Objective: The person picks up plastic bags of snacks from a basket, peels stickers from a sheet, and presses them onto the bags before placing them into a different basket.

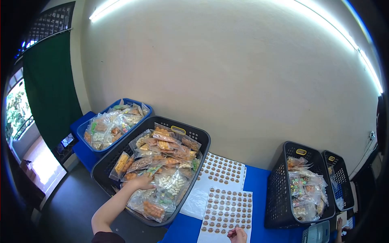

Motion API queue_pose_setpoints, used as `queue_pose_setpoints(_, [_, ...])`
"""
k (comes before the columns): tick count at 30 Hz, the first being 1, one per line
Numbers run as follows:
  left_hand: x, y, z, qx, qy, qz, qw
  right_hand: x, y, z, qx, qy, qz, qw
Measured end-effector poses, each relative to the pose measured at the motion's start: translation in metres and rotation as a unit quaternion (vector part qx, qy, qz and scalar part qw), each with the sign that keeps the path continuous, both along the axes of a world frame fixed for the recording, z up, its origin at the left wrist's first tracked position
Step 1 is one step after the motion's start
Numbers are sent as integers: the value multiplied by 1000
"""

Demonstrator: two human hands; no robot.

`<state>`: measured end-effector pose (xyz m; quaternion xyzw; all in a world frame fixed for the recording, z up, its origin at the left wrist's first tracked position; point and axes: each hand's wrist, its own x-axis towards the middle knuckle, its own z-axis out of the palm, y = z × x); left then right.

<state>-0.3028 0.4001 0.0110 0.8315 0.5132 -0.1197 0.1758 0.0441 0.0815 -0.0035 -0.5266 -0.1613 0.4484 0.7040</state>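
Note:
My left hand [142, 182] reaches into a large black perforated basket [206, 141] heaped with clear plastic packets. Its fingers are closed at the edge of a packet [154, 169] with a bit of green on it; the fingertips are partly hidden. Around it lie packets of orange, brown and white snack pieces [172, 182]. At the bottom edge, my right hand [238, 235] is pinched over a white sheet of round brown stickers [227, 208], its fingertips at a sticker in the lowest row. A second sticker sheet [223, 168] lies behind, partly overlapped.
A blue basket [148, 115] of packets stands at the back left. On the right are another black basket [277, 194] full of packets and a further black basket [344, 178]. A blue cloth [257, 178] covers the table. Another person's hand [339, 224] shows at lower right.

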Motion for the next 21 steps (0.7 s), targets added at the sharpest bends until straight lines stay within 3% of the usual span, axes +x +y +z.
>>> queue_pose_setpoints(3, [3, -18, 43, 44, -137, 30, 989, -10, -4, -7, -22, -11, -14, 1000])
queue_pose_setpoints(4, [2, -21, 47, 134, -183, 12, 974, -11, -3, -6, -23, -7, -13, 1000])
queue_pose_setpoints(5, [3, -25, 56, 120, -274, 56, 953, -12, -1, -7, -20, -9, -17, 1000])
queue_pose_setpoints(8, [21, -57, 99, 70, -519, 148, 839, -22, 8, -6, 14, 9, -20, 1000])
queue_pose_setpoints(11, [35, -94, 122, 47, -597, 145, 788, -35, 23, -18, -41, -2, -43, 998])
queue_pose_setpoints(13, [51, -122, 115, -13, -724, 110, 681, -42, 31, -4, -40, -47, 73, 995])
queue_pose_setpoints(14, [53, -139, 111, -43, -705, 121, 698, -49, 37, 19, -53, -69, 118, 989])
queue_pose_setpoints(15, [59, -153, 100, -96, -733, 99, 666, -54, 42, 35, -66, -92, 163, 980])
queue_pose_setpoints(18, [80, -201, 75, -266, -782, 106, 554, -60, 52, 46, 137, -25, 273, 952])
queue_pose_setpoints(19, [93, -216, 64, -244, -796, 107, 544, -59, 54, 32, 167, -56, 280, 944])
queue_pose_setpoints(21, [110, -246, 61, -257, -742, 156, 599, -66, 57, 41, 192, -64, 244, 949])
